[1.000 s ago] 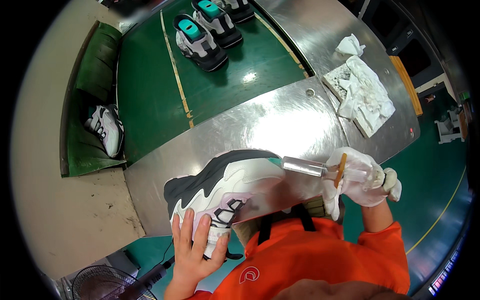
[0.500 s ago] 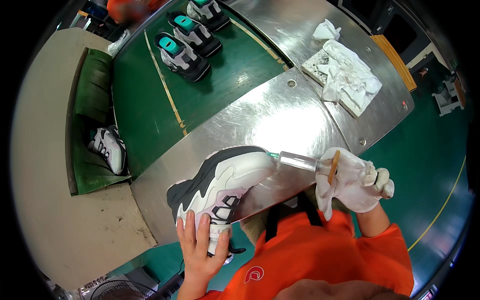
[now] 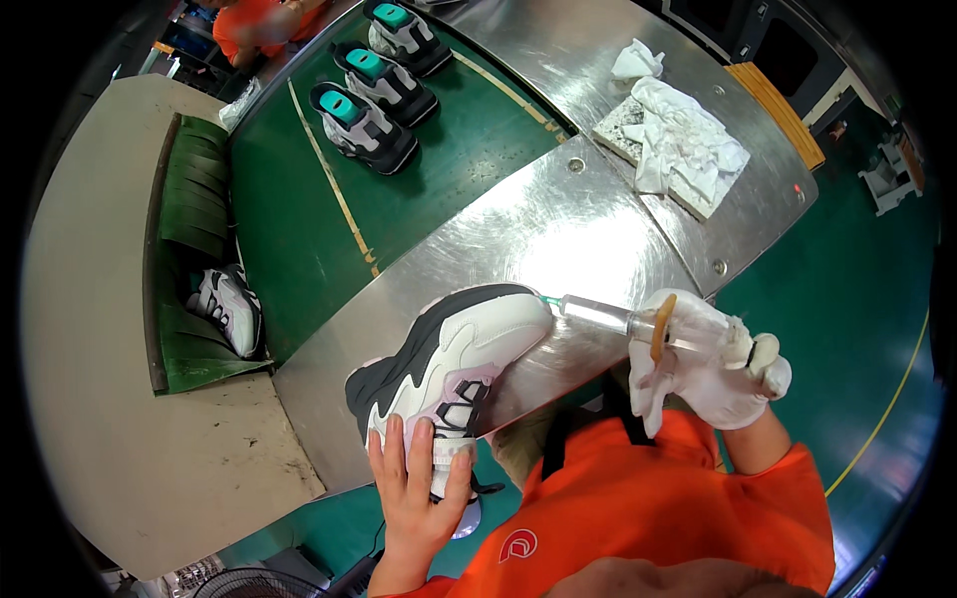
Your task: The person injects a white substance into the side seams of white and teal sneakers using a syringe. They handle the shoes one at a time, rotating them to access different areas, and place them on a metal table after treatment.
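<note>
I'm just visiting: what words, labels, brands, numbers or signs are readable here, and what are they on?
No readable words or numbers.
Orange shirt: a pale swirl emblem, no legible lettering.
Syringe: no readable scale or label.
Nearest shoe: any marks on its tongue are too blurred.
Teal inserts: dark spots, too small to read.

Sneakers, 5 total: 1 held sneaker (image 3: 449, 349), 3 sneakers in a row (image 3: 397, 92) (3 teal inserts (image 3: 339, 105) showing there), 1 sneaker far left (image 3: 237, 314). Own hands, 2: left hand (image 3: 417, 498), right hand (image 3: 710, 371). Glove (image 3: 733, 401): 1. Syringe (image 3: 598, 315): 1. White wads (image 3: 688, 135): 2. Speckled block (image 3: 613, 133): 1. Fan (image 3: 254, 584): 1. Co-worker (image 3: 261, 30): 1.
</note>
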Demonstrator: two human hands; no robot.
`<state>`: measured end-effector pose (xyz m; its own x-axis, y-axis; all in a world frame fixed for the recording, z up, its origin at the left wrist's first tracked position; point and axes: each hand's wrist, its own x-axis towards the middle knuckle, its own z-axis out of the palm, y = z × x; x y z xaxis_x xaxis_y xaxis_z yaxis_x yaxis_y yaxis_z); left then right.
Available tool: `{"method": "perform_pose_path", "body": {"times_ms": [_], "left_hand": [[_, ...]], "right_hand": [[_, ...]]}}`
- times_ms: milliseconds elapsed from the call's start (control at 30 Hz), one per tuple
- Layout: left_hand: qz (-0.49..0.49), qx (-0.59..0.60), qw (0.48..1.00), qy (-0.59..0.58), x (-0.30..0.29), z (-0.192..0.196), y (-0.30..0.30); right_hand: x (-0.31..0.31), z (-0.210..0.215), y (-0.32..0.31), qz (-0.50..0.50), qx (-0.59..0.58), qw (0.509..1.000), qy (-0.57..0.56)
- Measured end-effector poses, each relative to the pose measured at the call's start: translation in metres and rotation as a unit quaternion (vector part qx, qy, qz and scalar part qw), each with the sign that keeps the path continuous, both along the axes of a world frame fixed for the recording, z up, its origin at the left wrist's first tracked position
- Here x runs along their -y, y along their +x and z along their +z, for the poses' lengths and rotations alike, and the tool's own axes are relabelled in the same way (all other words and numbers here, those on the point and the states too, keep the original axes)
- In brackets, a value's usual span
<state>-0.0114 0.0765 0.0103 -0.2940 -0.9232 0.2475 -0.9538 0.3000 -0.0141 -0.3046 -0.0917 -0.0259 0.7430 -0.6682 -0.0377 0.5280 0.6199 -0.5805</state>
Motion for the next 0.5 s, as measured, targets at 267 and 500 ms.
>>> {"method": "perform_pose_path", "body": {"times_ms": [267, 500], "left_hand": [[0.008, -0.003, 1.000, 0.006, 0.004, 0.004, 0.000], [0.012, -0.038, 0.997, 0.065, 0.018, 0.024, 0.005]], "right_hand": [[-0.014, 0.017, -0.001, 0.011, -0.039, 0.998, -0.045], [-0.018, 0.005, 0.001, 0.020, -0.073, 0.982, -0.172]]}}
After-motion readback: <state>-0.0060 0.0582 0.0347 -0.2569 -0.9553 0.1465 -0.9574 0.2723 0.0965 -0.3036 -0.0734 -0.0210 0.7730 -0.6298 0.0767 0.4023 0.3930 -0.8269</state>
